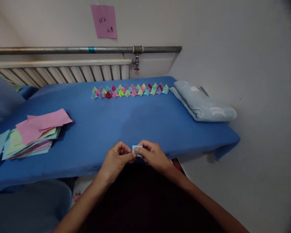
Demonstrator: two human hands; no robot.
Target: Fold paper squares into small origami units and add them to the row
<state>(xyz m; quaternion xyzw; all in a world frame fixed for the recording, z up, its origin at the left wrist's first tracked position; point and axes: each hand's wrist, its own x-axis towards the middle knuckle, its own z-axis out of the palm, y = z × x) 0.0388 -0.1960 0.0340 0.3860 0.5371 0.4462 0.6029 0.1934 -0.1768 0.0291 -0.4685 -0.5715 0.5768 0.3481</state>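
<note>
A small light-blue folded paper (pixel 137 148) is held between my two hands, close to the front edge of the blue-covered table (pixel 99 126). My left hand (pixel 118 157) pinches its left lower corner between thumb and finger. My right hand (pixel 153 154) grips it from the right, with the thumb lying across its face. Fingers hide part of the paper. Beyond my hands, rows of small folded paper pieces (pixel 127 94) in many colours stand close together near the table's back.
At the left lies a stack of coloured paper sheets (pixel 29 147) topped by pink sheets (pixel 45 123). A folded light-blue blanket (pixel 203 103) rests at the right end. A radiator (pixel 70 72) and a pipe (pixel 63 50) run along the wall, below a pink note (pixel 104 22).
</note>
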